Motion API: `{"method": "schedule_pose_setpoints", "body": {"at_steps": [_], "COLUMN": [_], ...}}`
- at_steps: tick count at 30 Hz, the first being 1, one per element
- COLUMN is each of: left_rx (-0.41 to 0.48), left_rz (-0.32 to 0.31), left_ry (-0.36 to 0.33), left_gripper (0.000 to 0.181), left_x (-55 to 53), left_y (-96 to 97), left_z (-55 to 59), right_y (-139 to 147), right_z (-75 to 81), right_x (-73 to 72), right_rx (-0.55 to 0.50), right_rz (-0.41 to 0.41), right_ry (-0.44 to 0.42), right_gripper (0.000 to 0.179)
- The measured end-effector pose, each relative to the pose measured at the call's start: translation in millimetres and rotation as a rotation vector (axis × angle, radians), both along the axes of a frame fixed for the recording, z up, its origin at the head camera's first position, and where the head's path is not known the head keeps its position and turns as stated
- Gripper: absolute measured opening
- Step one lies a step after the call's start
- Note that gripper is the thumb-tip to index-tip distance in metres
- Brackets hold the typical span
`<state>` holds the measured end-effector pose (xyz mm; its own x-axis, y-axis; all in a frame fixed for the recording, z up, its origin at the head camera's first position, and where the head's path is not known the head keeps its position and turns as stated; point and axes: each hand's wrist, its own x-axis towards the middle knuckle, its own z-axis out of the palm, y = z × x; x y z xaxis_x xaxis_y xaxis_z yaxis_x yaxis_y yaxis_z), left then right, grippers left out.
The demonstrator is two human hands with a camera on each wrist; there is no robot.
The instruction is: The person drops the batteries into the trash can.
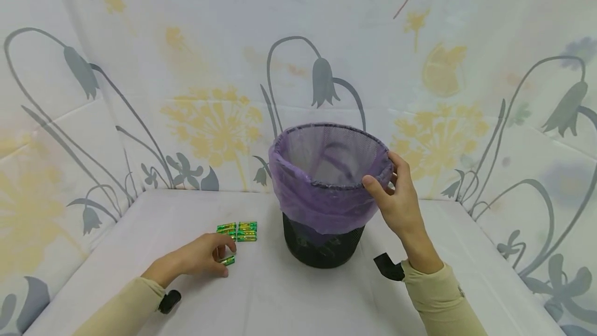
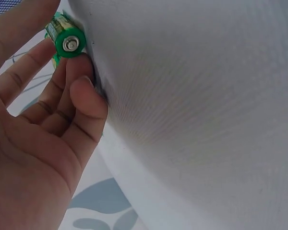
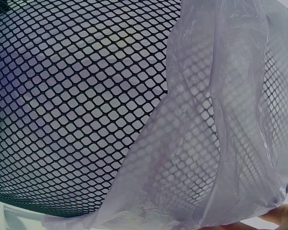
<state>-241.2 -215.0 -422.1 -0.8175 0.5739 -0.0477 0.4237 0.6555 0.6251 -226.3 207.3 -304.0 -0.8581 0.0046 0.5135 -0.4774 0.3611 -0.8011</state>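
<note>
A black mesh wastebasket [image 1: 322, 248] stands on the white table, its rim covered by a purple bin liner [image 1: 322, 209] folded over the outside. My right hand [image 1: 401, 201] grips the rim on the right side, thumb on the near edge and fingers farther round. In the right wrist view the mesh and liner fill the picture. Left of the basket, my left hand [image 1: 200, 255] is down at the table, thumb and fingers spread around a green-and-gold battery [image 2: 69, 40] with a gap showing. Several similar batteries [image 1: 247, 235] lie just beyond its fingers, in short stacked rows.
A white cloth covers the table [image 1: 289, 305]. Behind and at both sides hangs a white curtain [image 1: 210, 66] with printed grey and yellow flowers. Dark wrist-mounted devices [image 1: 389, 267] sit at both sleeve cuffs.
</note>
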Motion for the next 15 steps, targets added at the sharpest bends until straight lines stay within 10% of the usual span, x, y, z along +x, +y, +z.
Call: {"method": "schedule_pose_setpoints", "body": {"at_steps": [15], "left_rx": [-0.032], "left_rz": [-0.027], "left_ry": [0.026], "left_gripper": [0.037], "left_x": [2.8], "left_y": [0.1], "left_z": [-0.2], "right_y": [-2.0], "right_z": [2.8], "right_x": [1.0], "right_rx": [0.023], "right_rz": [-0.011], "right_ry": [-0.005], "right_gripper": [0.071]}}
